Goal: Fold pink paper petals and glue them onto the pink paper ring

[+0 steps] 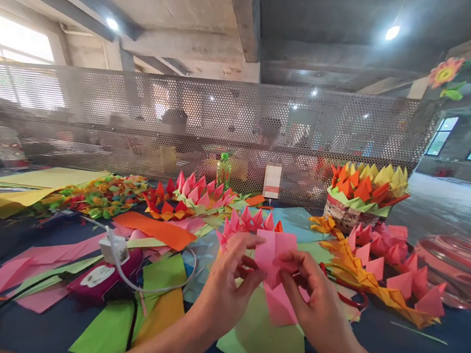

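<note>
Between my two hands is a small pink paper (275,249) with fold lines, held up above the table. My left hand (236,273) pinches its left edge between thumb and fingers. On the other side, the thumb and fingertips of my right hand (305,286) grip its right edge. Just beneath lies another pink paper piece (281,307), partly covered by my right hand. Under that is a pale green sheet (263,350). Right behind the held paper stands a row of pink folded paper points (251,221).
Left are pink strips (43,260), green paper (108,331), and a purple box (109,281) with a white charger (113,249) and cable. Right are orange and pink folded chains (400,281) and a clear plastic jar (454,268). A perforated metal screen (210,108) borders the back.
</note>
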The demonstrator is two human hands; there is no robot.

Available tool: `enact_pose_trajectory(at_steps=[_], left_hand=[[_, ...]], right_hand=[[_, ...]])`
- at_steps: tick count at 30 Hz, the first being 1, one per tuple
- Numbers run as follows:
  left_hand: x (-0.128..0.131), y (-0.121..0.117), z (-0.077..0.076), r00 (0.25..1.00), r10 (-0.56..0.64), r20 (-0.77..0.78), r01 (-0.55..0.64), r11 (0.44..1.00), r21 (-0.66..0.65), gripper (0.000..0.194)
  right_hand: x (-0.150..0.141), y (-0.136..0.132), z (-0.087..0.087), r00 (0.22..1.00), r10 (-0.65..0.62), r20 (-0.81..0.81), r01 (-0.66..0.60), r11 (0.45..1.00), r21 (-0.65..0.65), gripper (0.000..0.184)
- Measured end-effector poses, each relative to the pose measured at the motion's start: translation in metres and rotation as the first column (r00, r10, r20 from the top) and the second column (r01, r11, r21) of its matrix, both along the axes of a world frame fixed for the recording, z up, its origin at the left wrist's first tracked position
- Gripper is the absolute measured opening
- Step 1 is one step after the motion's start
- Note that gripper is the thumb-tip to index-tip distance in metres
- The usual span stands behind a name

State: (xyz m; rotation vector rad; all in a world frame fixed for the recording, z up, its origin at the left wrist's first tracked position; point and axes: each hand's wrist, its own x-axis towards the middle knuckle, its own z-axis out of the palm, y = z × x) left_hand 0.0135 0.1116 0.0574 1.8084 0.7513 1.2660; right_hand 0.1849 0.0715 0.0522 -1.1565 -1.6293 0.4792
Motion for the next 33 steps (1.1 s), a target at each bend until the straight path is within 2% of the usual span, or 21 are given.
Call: enact_pose_trajectory(at_steps=[2, 5, 12, 17, 33], left_hand=[[-0.0012, -0.0003, 0.0004, 0.995, 0.007, -0.099, 0.001, 0.997, 0.073, 0.021], [-0.0016, 0.0000, 0.0027, 0.985, 0.027, -0.170, -0.010, 0.995, 0.103, 0.008], [0.0003, -0.0004, 0.0062, 0.979, 0.074, -0.192, -0.086, 0.995, -0.053, 0.009], [0.0016, 0.0003, 0.0054, 0.982, 0.068, -0.177, -0.084, 0.993, -0.084, 0.013], [0.0029, -0.0001, -0.0029, 0.984, 0.064, -0.169, -0.067, 0.998, -0.011, 0.015]], right_hand=[[0.0002, -0.0005, 0.0002, 1.000, -0.008, 0.020, 0.008, 1.000, 0.009, 0.012], [0.0000, -0.0014, 0.0002, 1.000, 0.005, 0.020, -0.005, 1.000, -0.007, 0.014], [-0.0057, -0.0025, 0.0040, 0.999, 0.041, 0.017, -0.038, 0.992, -0.118, 0.020], [-0.0064, -0.0024, 0.0041, 1.000, 0.027, 0.016, -0.025, 0.990, -0.139, 0.021], [-0.0058, -0.0012, -0.0009, 0.988, 0.098, -0.122, -0.118, 0.978, -0.172, 0.025]])
